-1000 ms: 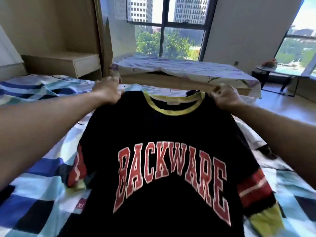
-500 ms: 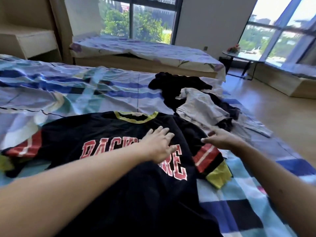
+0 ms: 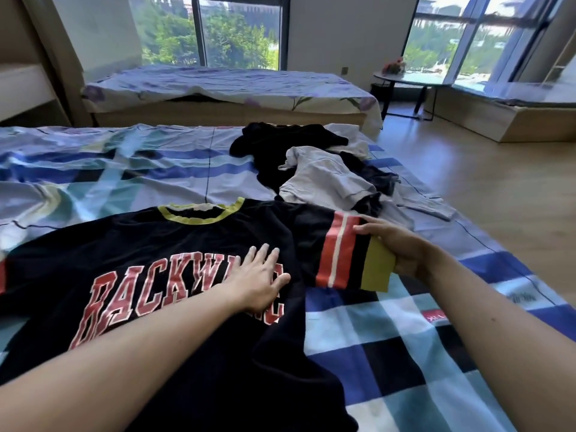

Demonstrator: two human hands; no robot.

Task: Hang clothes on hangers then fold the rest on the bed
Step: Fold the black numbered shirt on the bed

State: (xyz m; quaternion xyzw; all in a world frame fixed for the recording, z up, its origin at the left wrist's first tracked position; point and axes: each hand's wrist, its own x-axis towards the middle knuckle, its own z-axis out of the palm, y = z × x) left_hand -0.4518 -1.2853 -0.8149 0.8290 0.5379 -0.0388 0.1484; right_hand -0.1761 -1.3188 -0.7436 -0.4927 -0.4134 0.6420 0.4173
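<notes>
Nearest the camera, the black T-shirt (image 3: 156,244) is lying face up on the bed (image 3: 374,338). Its hem is pointing at the near edge and its long axis is running toward the far edge. The left hand (image 3: 258,282) is pressing flat on the red chest lettering, fingers straight and gripping nothing, so it is probably serving as the anchor.

To its right, the sleeve (image 3: 336,254) is lying stretched toward the right edge of the bed, roughly crosswise to the body axis. The right hand (image 3: 392,244) is holding the sleeve at its yellow cuff, with its fingers laid over the striped band and the cuff apparently pinched from beneath.

The fold line is probably lying between the two hands. The right hand, being nearer the sleeve, is placed to carry it leftward across the chest.

Beyond the yellow collar (image 3: 199,213), a pile of unfolded clothes (image 3: 318,176) is lying just past the sleeve, toward the far right corner.
</notes>
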